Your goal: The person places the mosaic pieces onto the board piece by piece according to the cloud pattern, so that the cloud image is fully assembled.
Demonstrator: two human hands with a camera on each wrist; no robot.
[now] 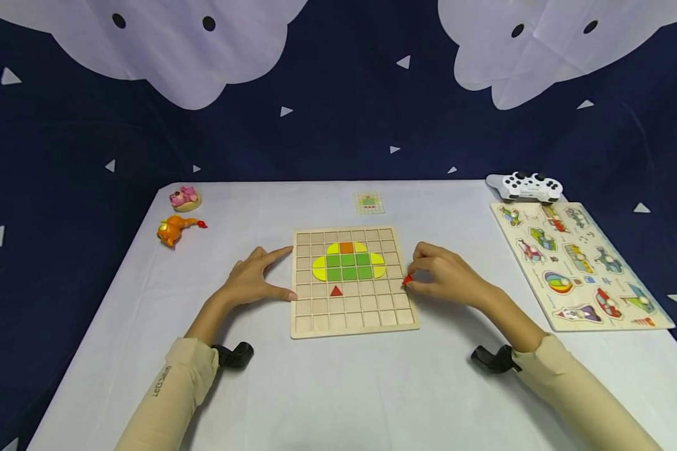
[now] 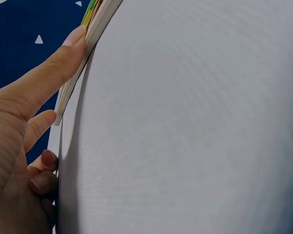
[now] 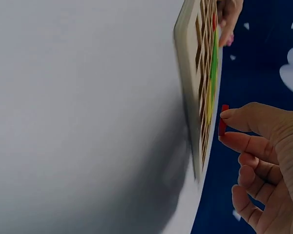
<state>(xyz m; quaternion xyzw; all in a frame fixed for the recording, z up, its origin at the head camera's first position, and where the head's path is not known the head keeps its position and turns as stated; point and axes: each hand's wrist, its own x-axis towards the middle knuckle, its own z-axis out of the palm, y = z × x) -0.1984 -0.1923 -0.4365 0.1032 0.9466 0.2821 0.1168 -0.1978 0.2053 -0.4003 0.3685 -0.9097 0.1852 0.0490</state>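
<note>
A wooden grid board [image 1: 355,322] lies flat in the middle of the table. Green square tiles [image 1: 348,273], yellow rounded tiles [image 1: 319,269] and one orange square tile [image 1: 346,248] form a shape on it, with a red triangle tile [image 1: 336,291] below. My left hand [image 1: 251,279] spreads thumb and index finger along the board's left edge, both touching it. Past the right edge, my right hand [image 1: 442,275] pinches another red triangle tile [image 3: 223,120] between thumb and index finger, its other fingers loosely bent.
Behind the board lies a small patterned grid card [image 1: 369,203]. A picture puzzle board [image 1: 583,266] and a white game controller [image 1: 524,187] are at the right. Pink [image 1: 185,198] and orange [image 1: 175,230] toy figures stand at the back left. A dark cloth [image 1: 338,138] hangs behind the table.
</note>
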